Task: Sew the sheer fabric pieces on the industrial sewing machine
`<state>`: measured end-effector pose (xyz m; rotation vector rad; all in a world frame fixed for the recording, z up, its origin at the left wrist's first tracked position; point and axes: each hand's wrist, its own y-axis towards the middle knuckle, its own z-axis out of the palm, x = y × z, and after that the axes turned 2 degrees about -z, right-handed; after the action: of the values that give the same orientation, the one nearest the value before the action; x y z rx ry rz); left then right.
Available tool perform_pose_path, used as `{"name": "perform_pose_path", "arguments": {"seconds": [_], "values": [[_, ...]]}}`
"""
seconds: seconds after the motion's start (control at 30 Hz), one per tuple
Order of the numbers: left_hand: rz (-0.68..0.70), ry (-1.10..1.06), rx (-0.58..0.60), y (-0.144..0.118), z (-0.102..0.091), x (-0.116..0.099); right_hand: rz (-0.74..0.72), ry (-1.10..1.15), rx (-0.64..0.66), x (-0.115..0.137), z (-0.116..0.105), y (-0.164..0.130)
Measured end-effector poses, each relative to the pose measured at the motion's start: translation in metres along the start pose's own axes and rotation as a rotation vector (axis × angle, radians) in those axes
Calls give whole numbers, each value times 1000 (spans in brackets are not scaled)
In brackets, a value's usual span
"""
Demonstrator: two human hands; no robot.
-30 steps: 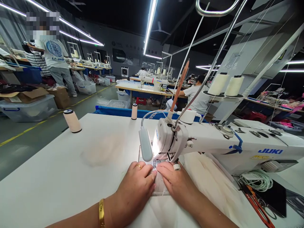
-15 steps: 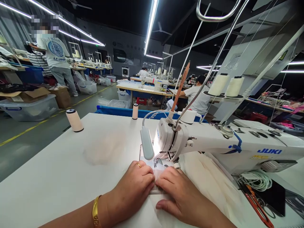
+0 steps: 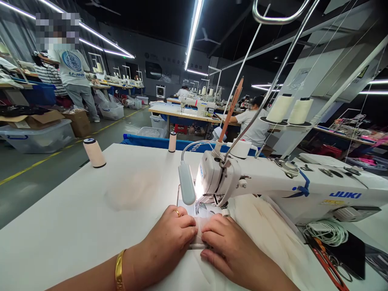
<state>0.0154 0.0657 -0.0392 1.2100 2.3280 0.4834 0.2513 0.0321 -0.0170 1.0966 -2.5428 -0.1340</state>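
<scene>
A strip of sheer pale fabric (image 3: 199, 229) lies at the needle area of a white sewing machine (image 3: 266, 173), just in front of the presser foot (image 3: 197, 208). My left hand (image 3: 169, 238), with a gold ring and bangle, grips the fabric's left side with curled fingers. On the other side my right hand (image 3: 232, 246) has bent fingers closed on the fabric, its thumb lower down. Between the two sets of fingertips is a narrow gap where the fabric shows. A lit lamp (image 3: 187, 184) hangs just above. Fingertip undersides are hidden.
Cream fabric (image 3: 266, 230) spreads under the machine arm. At right lie orange-handled scissors (image 3: 329, 266), a coiled white cable (image 3: 327, 232) and a black flat object (image 3: 353, 252). Two thread cones (image 3: 94, 153) (image 3: 172, 142) stand on the white table (image 3: 75, 210). Co-workers are farther off.
My right hand has shifted slightly right, so the gap between my fingertips is a little wider. My left hand stays nearly in place on the fabric.
</scene>
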Motion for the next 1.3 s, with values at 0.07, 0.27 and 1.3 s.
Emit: {"name": "perform_pose_path", "arguments": {"seconds": [0.07, 0.27, 1.3], "values": [[-4, 9, 2, 1, 0, 2, 11, -7, -3, -1, 2, 0], [-21, 54, 53, 7, -2, 10, 57, -17, -19, -5, 7, 2], [10, 68, 88, 9, -3, 21, 52, -35, -86, -13, 20, 7]]}}
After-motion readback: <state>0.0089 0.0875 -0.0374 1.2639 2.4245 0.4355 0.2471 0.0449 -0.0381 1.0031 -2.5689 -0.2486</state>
